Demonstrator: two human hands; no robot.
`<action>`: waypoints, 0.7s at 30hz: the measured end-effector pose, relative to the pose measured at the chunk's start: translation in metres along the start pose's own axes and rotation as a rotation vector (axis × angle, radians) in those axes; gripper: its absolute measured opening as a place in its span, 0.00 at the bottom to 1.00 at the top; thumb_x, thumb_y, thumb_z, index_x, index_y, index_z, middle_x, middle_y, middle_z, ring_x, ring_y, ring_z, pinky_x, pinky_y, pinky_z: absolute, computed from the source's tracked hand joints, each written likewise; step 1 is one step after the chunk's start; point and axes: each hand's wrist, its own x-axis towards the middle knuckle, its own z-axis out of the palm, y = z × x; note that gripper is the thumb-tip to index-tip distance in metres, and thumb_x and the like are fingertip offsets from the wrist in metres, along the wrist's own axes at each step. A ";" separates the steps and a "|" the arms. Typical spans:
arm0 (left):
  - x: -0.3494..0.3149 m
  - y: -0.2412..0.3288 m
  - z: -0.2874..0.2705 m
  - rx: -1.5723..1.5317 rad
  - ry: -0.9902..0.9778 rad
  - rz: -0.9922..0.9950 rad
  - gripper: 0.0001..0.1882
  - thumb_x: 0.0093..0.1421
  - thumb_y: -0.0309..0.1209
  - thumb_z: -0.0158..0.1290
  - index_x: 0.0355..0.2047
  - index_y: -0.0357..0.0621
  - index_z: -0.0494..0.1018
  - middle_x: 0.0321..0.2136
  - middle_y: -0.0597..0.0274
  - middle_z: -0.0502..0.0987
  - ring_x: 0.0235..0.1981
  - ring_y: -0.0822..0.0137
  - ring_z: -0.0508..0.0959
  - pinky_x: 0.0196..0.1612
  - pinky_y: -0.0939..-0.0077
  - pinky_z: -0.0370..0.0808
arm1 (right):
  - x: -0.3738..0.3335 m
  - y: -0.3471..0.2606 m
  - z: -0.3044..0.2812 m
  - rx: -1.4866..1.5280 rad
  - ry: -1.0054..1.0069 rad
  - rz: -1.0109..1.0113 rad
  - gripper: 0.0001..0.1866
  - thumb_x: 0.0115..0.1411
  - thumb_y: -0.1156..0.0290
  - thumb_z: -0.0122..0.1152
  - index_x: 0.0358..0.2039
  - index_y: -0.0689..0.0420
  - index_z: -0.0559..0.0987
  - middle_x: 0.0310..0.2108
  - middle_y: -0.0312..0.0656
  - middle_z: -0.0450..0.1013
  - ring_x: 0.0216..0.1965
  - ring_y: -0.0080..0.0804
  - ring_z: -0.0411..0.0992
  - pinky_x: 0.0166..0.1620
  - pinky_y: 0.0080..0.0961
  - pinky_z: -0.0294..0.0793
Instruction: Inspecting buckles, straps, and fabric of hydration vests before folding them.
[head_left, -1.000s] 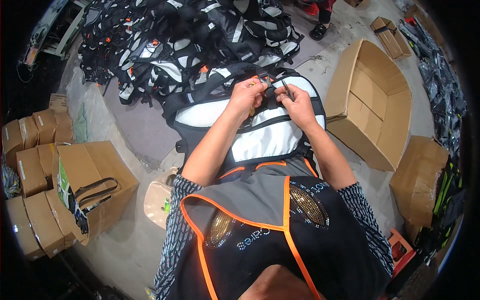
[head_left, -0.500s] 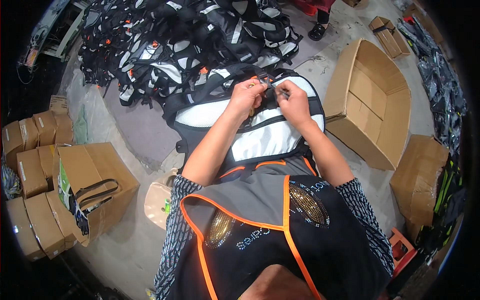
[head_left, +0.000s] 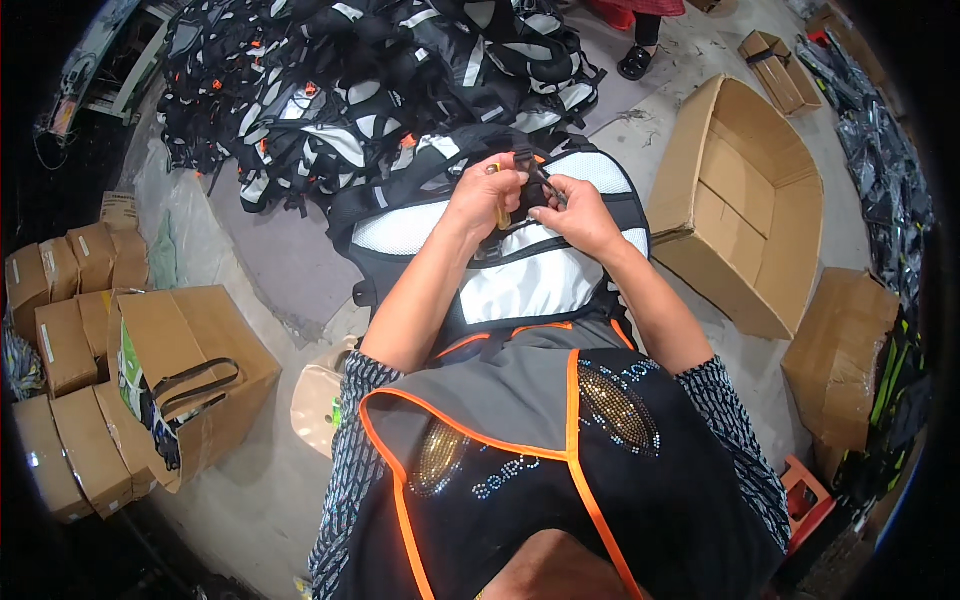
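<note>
Across my lap lies a black-and-white backpack (head_left: 530, 285), its white mesh panels facing up. At its top part my left hand (head_left: 480, 203) is closed, with a slim yellow-handled tool (head_left: 502, 208) in the palm; the tool's kind is hard to make out. Its thumb and fingertips are by a black buckle (head_left: 524, 160) on the backpack. Close beside it, my right hand (head_left: 582, 216) pinches a dark strap (head_left: 556, 193) between thumb and fingers. The hands are a short way apart.
A heap of black-and-white backpacks (head_left: 340, 110) spreads ahead. An open cardboard box (head_left: 745, 200) stands at the right, and another box (head_left: 215, 350) with bags in it at the left near stacked cartons (head_left: 75, 350). A person's foot (head_left: 635, 63) shows at the far edge.
My right hand has turned and shifted slightly left and down, its thumb now toward the left hand. The left hand has moved slightly left, still holding the yellow-handled tool.
</note>
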 end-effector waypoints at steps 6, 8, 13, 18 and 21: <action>-0.026 0.007 -0.006 -0.112 -0.114 -0.061 0.10 0.45 0.12 0.45 0.25 0.40 0.67 0.29 0.56 0.74 0.15 0.76 0.61 0.18 0.87 0.58 | -0.017 -0.003 0.007 -0.122 0.180 -0.011 0.05 0.42 0.82 0.56 0.21 0.60 0.71 0.16 0.34 0.66 0.16 0.23 0.59 0.22 0.18 0.62; -0.034 0.005 -0.005 -0.113 -0.117 -0.083 0.11 0.44 0.11 0.45 0.24 0.41 0.67 0.31 0.55 0.74 0.14 0.76 0.60 0.19 0.86 0.58 | -0.021 -0.002 0.011 -0.134 0.247 -0.029 0.05 0.42 0.82 0.56 0.21 0.59 0.71 0.16 0.34 0.65 0.16 0.23 0.59 0.22 0.19 0.62; -0.045 -0.002 -0.007 0.007 0.000 -0.010 0.14 0.42 0.10 0.45 0.29 0.37 0.69 0.28 0.58 0.73 0.15 0.77 0.60 0.19 0.87 0.57 | -0.027 0.002 0.019 -0.130 0.410 -0.347 0.08 0.39 0.84 0.55 0.21 0.59 0.70 0.17 0.35 0.66 0.16 0.26 0.60 0.22 0.19 0.62; -0.047 -0.011 -0.022 0.117 -0.015 0.026 0.19 0.42 0.12 0.44 0.36 0.36 0.73 0.25 0.63 0.74 0.19 0.79 0.65 0.19 0.90 0.57 | -0.027 0.002 0.016 -0.153 0.399 -0.481 0.09 0.38 0.85 0.55 0.22 0.59 0.70 0.18 0.36 0.66 0.16 0.26 0.61 0.22 0.19 0.62; -0.052 -0.005 -0.012 0.275 0.026 0.000 0.20 0.41 0.12 0.44 0.36 0.37 0.73 0.21 0.66 0.69 0.16 0.79 0.62 0.18 0.90 0.55 | -0.029 0.000 0.013 -0.136 0.378 -0.513 0.08 0.39 0.85 0.54 0.22 0.60 0.70 0.19 0.36 0.66 0.17 0.25 0.61 0.23 0.19 0.62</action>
